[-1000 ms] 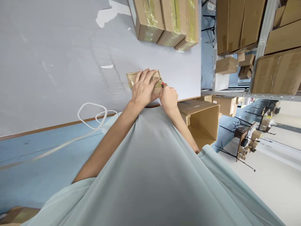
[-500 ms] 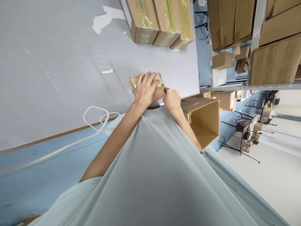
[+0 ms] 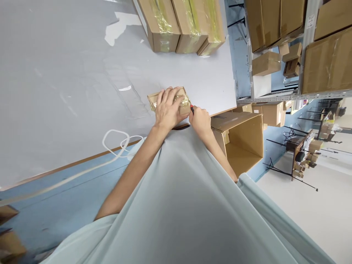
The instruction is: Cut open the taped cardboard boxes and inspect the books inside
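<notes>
Under my left hand (image 3: 167,108) sits a small cardboard box (image 3: 168,100) wrapped in shiny clear tape, flat on the white table (image 3: 68,73) near its front edge. Left palm and spread fingers press down on the box top, covering most of it; only the far-left corner and far edge show past my fingertips. My right hand (image 3: 200,119) is just right of the box, curled into a fist around a small tool with a red tip (image 3: 191,107); red tip pokes out at the thumb side and touches or nearly touches the box's right end, can't tell which. Rest of the tool is hidden in the fist, so can't tell what it is. Both hands nearly touch each other at the box's right corner. Beyond my left hand, well apart at the far table edge, a row of three taped cartons (image 3: 183,24). Left of my left forearm, a white looped strap (image 3: 117,141) lies across the table's front edge and trails off over the blue floor (image 3: 55,205). Right of and below my right hand, beside the table, an open empty carton (image 3: 242,141) lies on its side. Further right, metal shelving (image 3: 305,47) stacked with more cartons. My light grey-green shirt (image 3: 187,205) fills the foreground.
</notes>
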Demonstrator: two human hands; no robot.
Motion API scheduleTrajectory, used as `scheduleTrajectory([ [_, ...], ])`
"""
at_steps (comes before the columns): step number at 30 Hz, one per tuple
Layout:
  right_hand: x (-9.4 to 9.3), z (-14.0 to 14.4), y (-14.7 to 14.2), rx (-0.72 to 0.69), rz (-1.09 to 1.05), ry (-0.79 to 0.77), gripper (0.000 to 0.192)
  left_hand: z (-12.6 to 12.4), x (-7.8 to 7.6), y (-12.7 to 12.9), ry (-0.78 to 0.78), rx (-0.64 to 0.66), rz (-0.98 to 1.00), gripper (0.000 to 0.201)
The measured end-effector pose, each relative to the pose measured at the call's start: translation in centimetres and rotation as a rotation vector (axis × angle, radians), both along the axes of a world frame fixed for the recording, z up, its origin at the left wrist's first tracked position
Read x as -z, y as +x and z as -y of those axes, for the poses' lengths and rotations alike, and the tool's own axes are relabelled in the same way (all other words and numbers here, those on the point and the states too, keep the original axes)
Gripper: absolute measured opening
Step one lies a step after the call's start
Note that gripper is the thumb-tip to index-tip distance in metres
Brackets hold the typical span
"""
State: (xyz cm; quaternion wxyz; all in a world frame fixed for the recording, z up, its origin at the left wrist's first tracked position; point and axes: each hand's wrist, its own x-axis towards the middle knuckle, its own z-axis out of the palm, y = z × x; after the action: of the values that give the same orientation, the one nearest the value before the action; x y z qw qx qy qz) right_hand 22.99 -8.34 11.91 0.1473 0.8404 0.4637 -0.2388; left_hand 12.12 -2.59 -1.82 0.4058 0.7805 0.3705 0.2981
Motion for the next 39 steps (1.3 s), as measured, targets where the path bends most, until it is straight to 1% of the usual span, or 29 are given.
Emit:
scheduleTrajectory([
  [5,-0.7,1.6,0.5,0.018,-0.052,-0.008,0.038,0.1,0.2,-0.6,0.044,0.010,-0.053,0.067],
  [9,-1.1,1.8,1.4,-0.021,-0.122,0.071,0.041,0.1,0.5,-0.7,0.062,0.006,-0.093,0.067],
  [13,0.0,0.7,2.4,-0.074,-0.170,0.131,0.043,0.2,0.8,-0.7,0.060,0.004,-0.121,0.065],
  [17,1.1,-0.5,2.7,-0.098,-0.154,0.126,0.044,0.2,0.9,-0.9,0.071,0.005,-0.135,0.065],
  [20,1.1,-1.0,2.3,-0.091,-0.126,0.082,0.043,0.1,0.9,-0.9,0.062,0.001,-0.140,0.066],
  [25,0.5,-1.6,1.4,-0.073,-0.088,0.005,0.045,0.0,0.7,-0.8,0.043,-0.007,-0.145,0.066],
  [28,0.5,-1.9,1.3,-0.096,-0.079,-0.018,0.042,0.1,0.7,-0.7,0.049,-0.012,-0.150,0.067],
  [31,0.9,-1.8,1.3,-0.120,-0.059,-0.036,0.042,0.2,0.7,-0.7,0.045,-0.015,-0.159,0.068],
  [35,1.8,-1.6,1.7,-0.116,-0.065,-0.019,0.044,0.4,0.7,-0.6,0.051,-0.029,-0.169,0.067],
  [39,2.5,-1.3,2.9,-0.092,-0.129,0.038,0.042,0.4,0.9,-0.7,0.059,-0.030,-0.176,0.067],
])
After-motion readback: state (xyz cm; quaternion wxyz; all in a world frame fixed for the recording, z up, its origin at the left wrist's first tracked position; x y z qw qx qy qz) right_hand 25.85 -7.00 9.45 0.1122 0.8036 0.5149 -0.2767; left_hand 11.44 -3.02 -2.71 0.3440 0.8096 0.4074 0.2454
